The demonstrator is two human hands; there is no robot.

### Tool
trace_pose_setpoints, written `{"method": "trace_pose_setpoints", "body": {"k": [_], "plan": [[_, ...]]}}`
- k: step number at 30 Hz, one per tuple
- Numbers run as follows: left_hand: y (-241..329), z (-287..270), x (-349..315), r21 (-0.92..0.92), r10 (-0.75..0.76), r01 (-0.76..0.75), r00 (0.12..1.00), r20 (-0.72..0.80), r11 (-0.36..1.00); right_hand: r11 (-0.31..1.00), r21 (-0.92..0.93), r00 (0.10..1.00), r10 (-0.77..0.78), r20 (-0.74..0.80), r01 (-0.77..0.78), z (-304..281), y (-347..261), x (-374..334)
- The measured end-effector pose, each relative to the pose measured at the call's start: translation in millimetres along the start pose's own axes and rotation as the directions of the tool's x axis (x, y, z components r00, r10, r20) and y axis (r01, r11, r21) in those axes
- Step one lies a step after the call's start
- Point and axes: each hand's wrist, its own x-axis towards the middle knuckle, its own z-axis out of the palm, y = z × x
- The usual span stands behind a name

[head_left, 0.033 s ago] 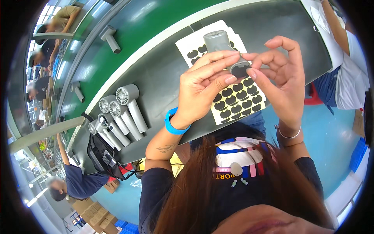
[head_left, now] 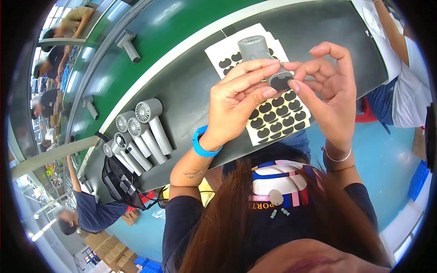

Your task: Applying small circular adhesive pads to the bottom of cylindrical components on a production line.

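My left hand [head_left: 232, 104] is closed round the handle of a grey handheld fan [head_left: 253, 47], whose round head points away from me. The end of the handle faces me, with a dark, notched round sticker [head_left: 281, 81] on it. With thumb and fingertips, my right hand [head_left: 328, 88] grips the right edge of this sticker at the handle end; its other fingers are curled loosely. Below both hands lie sheets of black stickers [head_left: 287, 129] on pale backing, partly covered by the hands and the fan.
Several grey handheld fans [head_left: 149, 110] lie side by side on the dark table [head_left: 193, 98] to the left, next to a black bag [head_left: 119, 182]. More fans [head_left: 129, 45] rest on the green surface [head_left: 164, 36] beyond. Co-workers [head_left: 98, 207] are at left and right.
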Motion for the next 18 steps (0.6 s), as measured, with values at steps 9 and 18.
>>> {"method": "trace_pose_setpoints", "body": {"k": [9,18], "plan": [[2.1,1.4,0.4,-0.021,0.004,-0.004,1.000,-0.005,1.000,1.000,-0.004,1.000,0.002,-0.004,-0.002,1.4,-1.5,0.2],[1.6,2.8,0.6,-0.024,-0.003,0.003,1.000,-0.026,1.000,1.000,-0.018,1.000,-0.002,-0.008,0.002,2.2,-0.6,0.9]]}}
